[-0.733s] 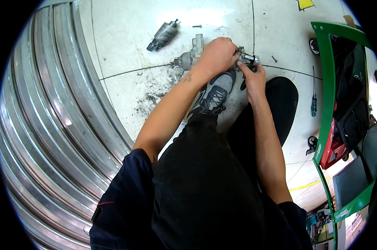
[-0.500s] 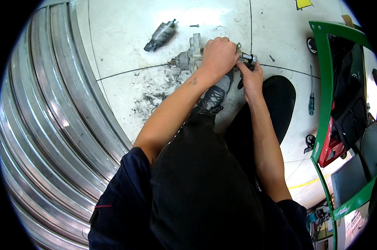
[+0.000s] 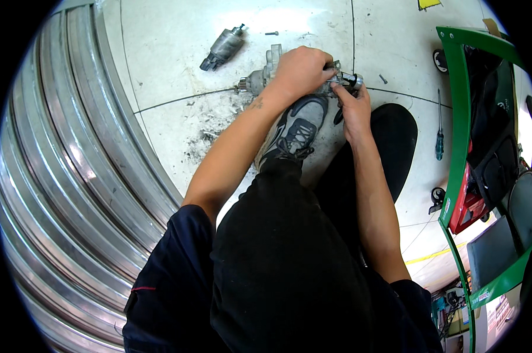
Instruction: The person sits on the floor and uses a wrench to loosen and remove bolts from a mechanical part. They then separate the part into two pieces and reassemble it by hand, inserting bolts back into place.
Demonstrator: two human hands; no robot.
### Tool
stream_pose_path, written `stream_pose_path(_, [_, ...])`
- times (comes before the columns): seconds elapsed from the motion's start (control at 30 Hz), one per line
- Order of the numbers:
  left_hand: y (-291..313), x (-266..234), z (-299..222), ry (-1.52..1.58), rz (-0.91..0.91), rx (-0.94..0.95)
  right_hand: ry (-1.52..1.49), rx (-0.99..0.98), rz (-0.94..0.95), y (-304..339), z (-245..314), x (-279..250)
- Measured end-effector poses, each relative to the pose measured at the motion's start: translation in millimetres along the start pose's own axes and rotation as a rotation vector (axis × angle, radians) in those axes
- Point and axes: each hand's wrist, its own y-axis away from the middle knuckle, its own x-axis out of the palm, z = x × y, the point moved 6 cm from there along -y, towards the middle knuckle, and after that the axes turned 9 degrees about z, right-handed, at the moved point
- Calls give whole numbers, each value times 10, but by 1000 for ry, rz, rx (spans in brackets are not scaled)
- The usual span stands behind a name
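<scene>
A grey metal starter motor (image 3: 256, 82) lies on the floor, its toothed drive gear toward the left. My left hand (image 3: 302, 69) is closed over the middle of its body and hides much of it. At the motor's right end my right hand (image 3: 354, 106) grips a metal part with a round silver end (image 3: 359, 81). Its thumb points toward the left fingertips. A small dark piece (image 3: 338, 116) sticks out below the right hand; its kind is unclear. My grey shoe (image 3: 304, 126) stands close against the motor's near side.
A cylindrical solenoid (image 3: 223, 49) and a bolt (image 3: 271, 33) lie beyond the motor. Another small bolt (image 3: 383, 79) and a screwdriver (image 3: 439, 126) lie to the right. A green-framed wheeled cart (image 3: 457, 129) stands at right, a ribbed metal shutter (image 3: 72, 153) at left.
My left hand has shifted a little left and away from me along the motor, uncovering more of the shoe. My right hand stays at the right end with nearly the same grip.
</scene>
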Motion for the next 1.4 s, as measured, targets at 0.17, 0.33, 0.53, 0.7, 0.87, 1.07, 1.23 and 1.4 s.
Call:
stream_pose_path(0.17, [21, 87, -30, -20, -125, -30, -9, 8, 4, 2, -5, 12])
stream_pose_path(0.33, [89, 127, -104, -35, -234, -73, -5, 17, -2, 5, -16, 0])
stream_pose_path(0.53, [257, 70, -7, 20, -90, 100, 5, 53, 6, 8, -39, -41])
stream_pose_path(0.7, [404, 6, 19, 178, -87, -90, -107, 85, -27, -122, -64, -151])
stream_pose_path(0.87, [281, 12, 153, 180, 6, -130, 126, 109, 109, -311, 139, -42])
stream_pose_path(1.07, [237, 73, 136, 135, 43, -151, 636, 170, 397, -626, 483, 44])
stream_pose_path(1.23, [290, 68, 106, 54, -14, -123, 1102, -19, 404, -773, 660, 113])
stream_pose_path(1.4, [353, 52, 53, 64, -42, -82, 1171, -232, 476, -667, 757, 146])
